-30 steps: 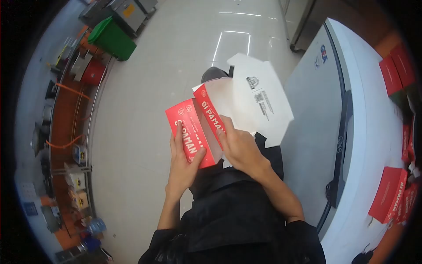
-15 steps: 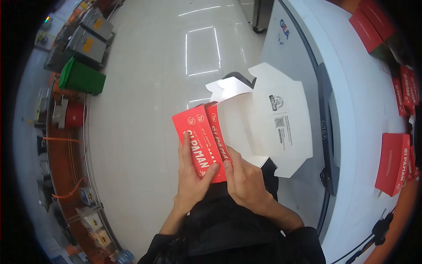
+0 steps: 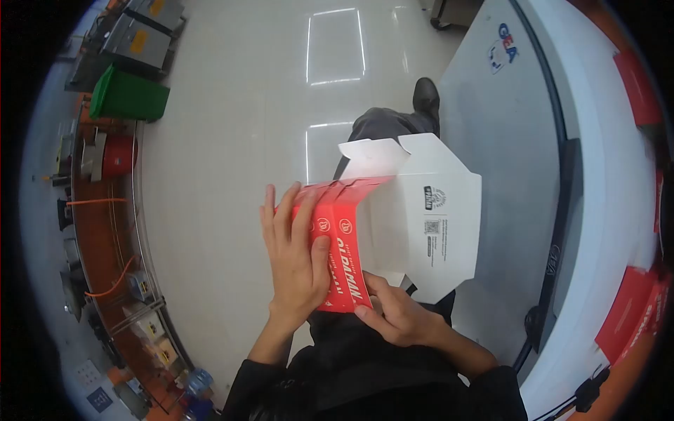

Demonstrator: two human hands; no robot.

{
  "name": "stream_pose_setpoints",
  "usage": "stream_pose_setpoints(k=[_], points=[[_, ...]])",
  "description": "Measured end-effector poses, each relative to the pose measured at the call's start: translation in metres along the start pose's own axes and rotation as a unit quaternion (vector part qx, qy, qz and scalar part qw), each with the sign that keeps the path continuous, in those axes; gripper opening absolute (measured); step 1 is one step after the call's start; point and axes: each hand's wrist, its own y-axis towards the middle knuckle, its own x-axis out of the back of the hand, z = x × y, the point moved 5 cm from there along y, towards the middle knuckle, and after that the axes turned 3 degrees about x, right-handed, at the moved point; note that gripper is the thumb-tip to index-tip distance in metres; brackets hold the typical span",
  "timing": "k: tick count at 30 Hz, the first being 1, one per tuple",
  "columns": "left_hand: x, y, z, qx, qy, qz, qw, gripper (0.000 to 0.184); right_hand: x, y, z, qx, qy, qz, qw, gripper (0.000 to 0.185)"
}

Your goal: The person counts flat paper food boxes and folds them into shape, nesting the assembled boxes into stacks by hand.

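Spreading left hand [image 3: 298, 270] over red carton [image 3: 349, 245], you're pinching lower corner with right hand [image 3: 406, 317]; probably light, bendable; grip along folds.

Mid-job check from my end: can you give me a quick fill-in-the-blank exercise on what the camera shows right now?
1. The left hand touches the box on its printed outside, which is coloured ____.
2. The lid stands open, and its side facing the camera is ____ with black print.
3. The bin at upper left is ____.
4. The large letters on the freezer spell ____.

Missing words: red; white; green; GEA.
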Motion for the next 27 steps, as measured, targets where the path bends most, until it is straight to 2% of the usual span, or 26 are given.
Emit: stream_pose_setpoints(k=[3,6,8,10,12,14,17,20,23,27], points=[[-0.005,0.004,0.001,0.023,-0.042,0.011,0.999,0.043,0.024,0.008,0.018,-0.027,-0.073,0.087,0.993,0.046],[-0.012,0.010,0.003,0.021,-0.026,0.023,0.999,0.044,0.078,0.021,0.027,0.068,-0.169,0.003,0.983,0.044],[-0.015,0.016,0.003,0.019,-0.035,0.033,0.999,0.043,0.106,0.040,0.031,0.078,-0.265,-0.242,0.930,0.038],[-0.018,0.020,0.007,0.015,-0.043,0.040,0.998,0.043,0.118,0.082,0.039,0.114,-0.407,-0.213,0.881,0.035],[-0.021,0.022,0.007,0.011,-0.047,0.046,0.998,0.044,0.120,0.103,0.032,0.117,-0.484,-0.166,0.851,0.032],[-0.020,0.023,0.007,0.010,-0.044,0.048,0.998,0.044,0.114,0.112,0.009,0.093,-0.496,-0.105,0.857,0.028],[-0.021,0.027,0.006,0.019,-0.024,0.072,0.997,0.044,0.109,0.112,0.004,0.116,-0.501,-0.119,0.849,0.028],[-0.027,0.027,0.006,0.020,-0.048,0.062,0.997,0.043,0.116,0.108,0.001,0.087,-0.500,-0.111,0.854,0.026],[-0.027,0.030,0.005,0.020,-0.024,0.060,0.998,0.042,0.123,0.111,0.005,0.062,-0.488,-0.084,0.866,0.026],[-0.028,0.029,0.010,0.022,-0.032,0.053,0.998,0.042,0.128,0.125,0.006,0.076,-0.453,-0.061,0.886,0.030]])
